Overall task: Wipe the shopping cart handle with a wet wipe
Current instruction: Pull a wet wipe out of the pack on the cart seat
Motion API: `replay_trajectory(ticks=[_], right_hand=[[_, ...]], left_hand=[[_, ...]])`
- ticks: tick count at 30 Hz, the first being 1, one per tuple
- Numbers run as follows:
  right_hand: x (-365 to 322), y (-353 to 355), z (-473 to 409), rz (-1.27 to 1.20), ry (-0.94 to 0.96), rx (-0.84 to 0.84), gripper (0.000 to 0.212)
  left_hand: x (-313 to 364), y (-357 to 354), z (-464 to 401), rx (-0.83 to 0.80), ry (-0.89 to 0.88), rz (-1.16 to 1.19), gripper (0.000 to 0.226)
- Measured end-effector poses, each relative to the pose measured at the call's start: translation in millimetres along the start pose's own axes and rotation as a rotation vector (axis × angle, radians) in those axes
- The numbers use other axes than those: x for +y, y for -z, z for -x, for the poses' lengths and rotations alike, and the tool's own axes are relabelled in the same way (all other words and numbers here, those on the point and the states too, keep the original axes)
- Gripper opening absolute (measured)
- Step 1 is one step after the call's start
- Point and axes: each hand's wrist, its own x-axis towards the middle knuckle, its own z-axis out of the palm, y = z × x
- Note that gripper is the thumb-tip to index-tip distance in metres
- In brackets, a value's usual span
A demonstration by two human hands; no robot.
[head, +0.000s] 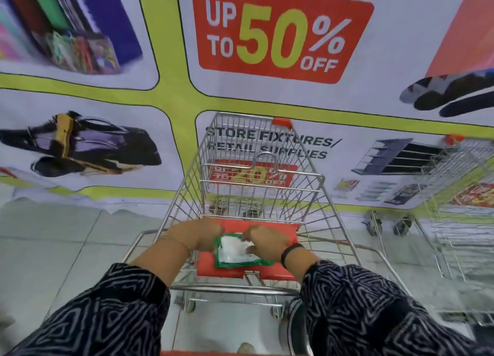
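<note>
Both hands' fingers pinch a green wet wipe pack [235, 251] on the cart's red seat flap [270, 273]: left hand [199, 234], right hand [264, 239].

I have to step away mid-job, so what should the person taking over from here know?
Left hand: holds the left edge of the green wet wipe pack, steadying it.
Right hand: fingers pinched at the pack's top edge, apparently opening it or drawing out a wipe; too blurred to tell which.
The pack lies on the red child-seat flap of the shopping cart, which stands facing a sale banner.
Done: pack fetched and set on the cart.
Left: pull out a wipe, then wipe the red cart handle, just visible at the bottom edge and not yet touched.
</note>
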Motion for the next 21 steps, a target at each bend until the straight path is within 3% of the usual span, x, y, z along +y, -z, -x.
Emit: replay_trajectory(ticks=[3, 14, 16, 21], right_hand=[[-3, -7, -15, 0.011, -0.019, -0.004, 0.037], [-7, -24, -43, -0.065, -0.002, 0.103, 0.015], [-7, -24, -44, -0.198, -0.026, 0.104, 0.02], [-5, -15, -42, -0.833, -0.201, 0.137, 0.022]], left_hand=[[-9, -2, -12, -0.05, 0.006, 0.043, 0.043], [-22, -38, -67, -0.002, 0.041, 0.22, 0.031], [-21, -40, -75, 0.018, 0.05, 0.241, 0.032], [-22, -47, -81, 0.024, 0.042, 0.235, 0.03]])
